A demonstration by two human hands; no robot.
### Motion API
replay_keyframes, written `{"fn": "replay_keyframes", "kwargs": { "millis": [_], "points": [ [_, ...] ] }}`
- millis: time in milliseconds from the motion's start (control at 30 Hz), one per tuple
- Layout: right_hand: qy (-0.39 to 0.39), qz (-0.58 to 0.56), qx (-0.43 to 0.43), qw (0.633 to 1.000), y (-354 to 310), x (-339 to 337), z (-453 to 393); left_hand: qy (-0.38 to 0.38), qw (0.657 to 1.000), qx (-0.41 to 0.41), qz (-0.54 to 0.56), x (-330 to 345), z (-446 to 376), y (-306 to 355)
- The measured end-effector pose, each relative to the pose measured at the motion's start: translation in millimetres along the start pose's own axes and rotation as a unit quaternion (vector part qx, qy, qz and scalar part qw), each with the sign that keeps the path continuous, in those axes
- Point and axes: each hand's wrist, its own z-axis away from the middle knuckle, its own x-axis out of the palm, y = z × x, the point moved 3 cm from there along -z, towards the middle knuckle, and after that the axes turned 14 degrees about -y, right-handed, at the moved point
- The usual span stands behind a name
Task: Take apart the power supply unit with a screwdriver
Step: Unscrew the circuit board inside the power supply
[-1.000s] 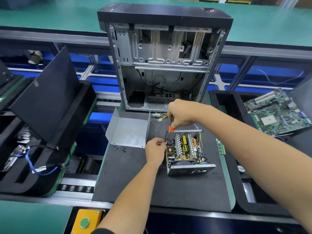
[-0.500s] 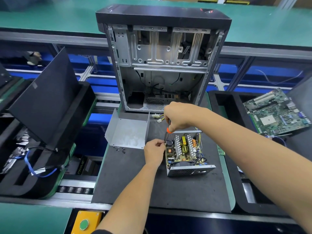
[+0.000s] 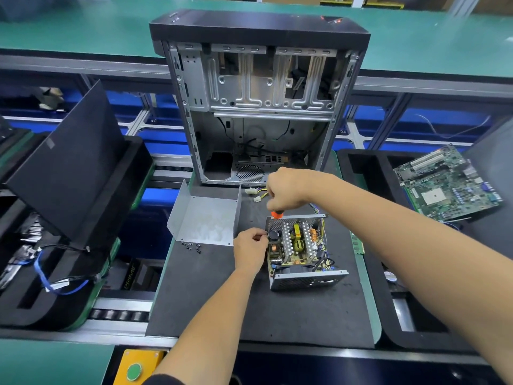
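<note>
The opened power supply unit lies on the dark mat, its circuit board, heat sinks and coils exposed. My left hand rests against its left side, fingertips pinched at the board's edge. My right hand grips a screwdriver with an orange handle, held upright over the unit's far left corner; its tip is hidden. The removed grey metal cover lies to the left, with several small black screws in front of it.
An empty computer case stands upright behind the mat. Loose white connectors lie beside it. A green motherboard sits in a black foam tray at right. At left, black foam trays hold a dark panel and blue cables.
My right hand with the screwdriver has shifted slightly left over the unit's far corner. My left hand stays at the unit's left side.
</note>
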Motion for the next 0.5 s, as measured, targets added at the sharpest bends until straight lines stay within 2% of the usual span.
{"fn": "replay_keyframes", "kwargs": {
  "millis": [67,133,500],
  "points": [
    [-0.025,-0.035,0.012,0.999,2.5,-1.4,0.7,-0.001,1.0,0.003,-0.004,0.3,0.5,0.4],
    [-0.04,-0.023,0.015,0.999,1.5,-1.8,1.5,0.004,1.0,-0.001,-0.004,-0.1,0.7,0.7],
    [-0.043,0.187,-0.079,0.978,-12.0,-4.3,-4.1,0.015,0.999,-0.015,0.023,3.8,0.0,-3.9]
  ]
}}
